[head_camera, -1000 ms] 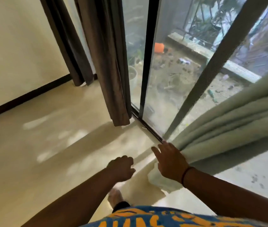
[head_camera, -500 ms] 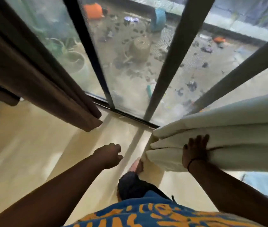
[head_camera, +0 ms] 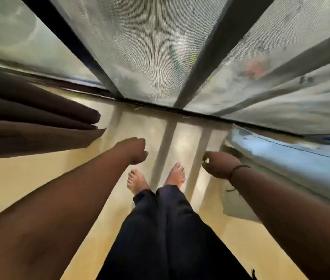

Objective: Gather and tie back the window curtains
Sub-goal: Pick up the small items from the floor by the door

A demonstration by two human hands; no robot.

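Head view, looking steeply down along the person's own body. The left hand [head_camera: 134, 150] reaches forward over the floor [head_camera: 28, 178], its fingers [head_camera: 144, 153] curled into a loose fist that holds nothing; it hangs near the hem of the dark brown curtain [head_camera: 39, 122] but is apart from it. That curtain comes in from the left edge in several thick folds, its lower end just above the floor beside the window track [head_camera: 160, 107].

The right hand [head_camera: 219, 164] is stretched out to the right, a thin dark band [head_camera: 238, 168] around its wrist. Its knuckles face the camera and the fingers bend away underneath, against the edge of the pale curtain [head_camera: 291, 164] — whether they pinch the cloth or only touch it I cannot tell, since the frame is blurred there. The pale curtain runs from the right hand off to the right edge, bluish-white in the light, with a greyer fold hanging below the forearm.

Ahead stands the sliding window [head_camera: 150, 47], its mesh screen crossed by dark frame bars [head_camera: 206, 57] that cast grey shadow stripes onto the glossy yellow floor. Two bare feet [head_camera: 137, 180] point toward the track — dark trousers [head_camera: 166, 229] cover the legs down to the ankles.
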